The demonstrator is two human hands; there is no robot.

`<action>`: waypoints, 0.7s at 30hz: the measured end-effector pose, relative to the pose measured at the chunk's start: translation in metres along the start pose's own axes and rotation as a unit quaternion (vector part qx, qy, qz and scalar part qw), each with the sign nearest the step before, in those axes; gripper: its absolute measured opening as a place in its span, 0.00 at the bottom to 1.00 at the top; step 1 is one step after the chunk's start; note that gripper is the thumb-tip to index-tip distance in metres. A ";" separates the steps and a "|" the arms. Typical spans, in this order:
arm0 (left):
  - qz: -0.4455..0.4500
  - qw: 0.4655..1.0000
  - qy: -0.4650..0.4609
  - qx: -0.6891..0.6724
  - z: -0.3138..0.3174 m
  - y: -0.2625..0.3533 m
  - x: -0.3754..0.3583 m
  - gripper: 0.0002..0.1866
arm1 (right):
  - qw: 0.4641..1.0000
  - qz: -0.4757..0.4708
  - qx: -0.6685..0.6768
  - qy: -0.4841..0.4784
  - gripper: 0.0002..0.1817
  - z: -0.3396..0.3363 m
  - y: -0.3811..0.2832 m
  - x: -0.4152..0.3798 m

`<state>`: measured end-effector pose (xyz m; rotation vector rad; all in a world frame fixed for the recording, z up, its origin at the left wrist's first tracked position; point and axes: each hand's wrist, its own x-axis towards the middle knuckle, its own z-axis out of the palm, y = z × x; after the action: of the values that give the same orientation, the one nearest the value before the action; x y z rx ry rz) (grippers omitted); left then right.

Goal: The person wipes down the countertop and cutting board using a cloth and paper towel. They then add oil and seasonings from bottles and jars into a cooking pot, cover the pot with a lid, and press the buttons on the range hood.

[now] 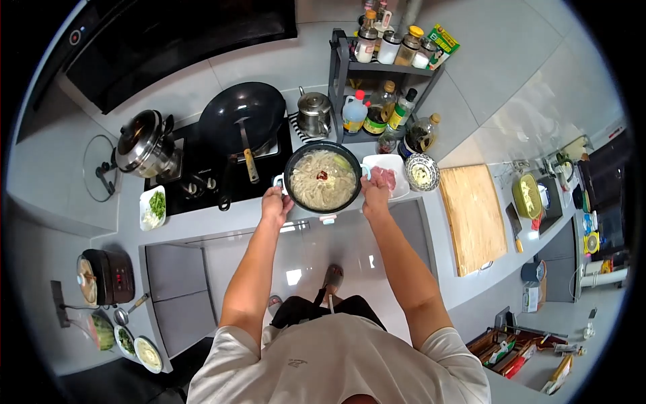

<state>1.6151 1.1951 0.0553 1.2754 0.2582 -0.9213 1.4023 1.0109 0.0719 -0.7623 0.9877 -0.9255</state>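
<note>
Both hands hold a dark two-handled pot (323, 206) in front of me, near the counter's front edge. My left hand (275, 205) is closed on its left handle, and my right hand (375, 194) grips the pale handle on the other side. Inside the pot lie pale strands (321, 182) in cloudy broth, with dark red bits in the middle and a green piece at the upper right. Close beyond my right hand is a white dish (400, 190) with pink raw meat slices (384, 176). Beside it stands a patterned bowl (422, 172) with pale chopped food.
Left of the pot, a wok (232, 114) with a spatula (249, 155) and a steel pot (141, 145) sit on the black stove (178, 202). A kettle (313, 111) and a seasoning rack (340, 74) stand behind. Rightward lie a cutting board (473, 219) and knife (515, 225).
</note>
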 end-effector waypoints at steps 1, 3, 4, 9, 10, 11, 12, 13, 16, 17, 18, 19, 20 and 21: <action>-0.001 1.000 0.005 0.001 0.007 0.000 0.003 0.09 | 1.000 0.000 0.000 -0.002 0.27 -0.002 -0.001 0.008; -0.003 1.000 0.017 0.001 0.021 0.002 0.010 0.09 | 1.000 -0.013 -0.025 -0.009 0.25 -0.004 0.001 0.026; -0.006 1.000 0.026 0.001 0.026 0.002 0.011 0.09 | 0.999 -0.018 -0.037 -0.013 0.25 -0.006 0.004 0.034; -0.006 0.999 0.034 -0.013 0.040 -0.003 0.026 0.08 | 0.998 -0.029 -0.051 -0.006 0.24 -0.011 0.009 0.062; -0.004 0.999 0.032 -0.016 0.042 -0.003 0.029 0.08 | 0.998 -0.028 -0.053 -0.004 0.24 -0.010 0.008 0.063; -0.004 0.999 0.031 -0.018 0.042 -0.004 0.031 0.09 | 0.998 -0.027 -0.055 -0.007 0.25 -0.009 0.008 0.063; 0.004 0.999 0.025 -0.019 0.041 -0.006 0.036 0.08 | 0.998 -0.026 -0.057 -0.010 0.26 -0.009 0.010 0.067; 0.013 1.000 0.018 -0.019 0.040 -0.007 0.042 0.08 | 0.998 -0.026 -0.058 -0.013 0.26 -0.010 0.012 0.071; 0.023 1.000 0.006 -0.012 0.034 -0.009 0.055 0.08 | 0.998 -0.017 -0.054 -0.019 0.26 -0.003 0.005 0.069; 0.027 1.000 0.000 -0.011 0.032 -0.010 0.058 0.08 | 0.989 -0.021 -0.148 0.007 0.26 -0.001 -0.001 0.065; 0.032 0.999 -0.005 -0.011 0.026 -0.011 0.062 0.08 | 0.970 -0.025 -0.242 0.032 0.25 0.011 -0.026 0.045; 0.036 0.999 -0.013 0.000 0.023 -0.009 0.058 0.07 | 0.941 -0.030 -0.332 0.055 0.25 0.021 -0.042 0.031; 0.039 0.998 -0.014 0.043 0.016 -0.008 0.056 0.10 | 0.941 -0.097 -0.320 0.056 0.24 0.020 -0.034 0.035; 0.046 0.998 -0.002 0.042 0.013 -0.004 0.045 0.11 | 0.937 -0.163 -0.305 0.054 0.24 0.012 -0.016 0.047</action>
<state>1.6366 1.1635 0.0285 1.3515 0.1575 -0.8634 1.4207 0.9632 0.0739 -1.4442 1.2925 -0.9553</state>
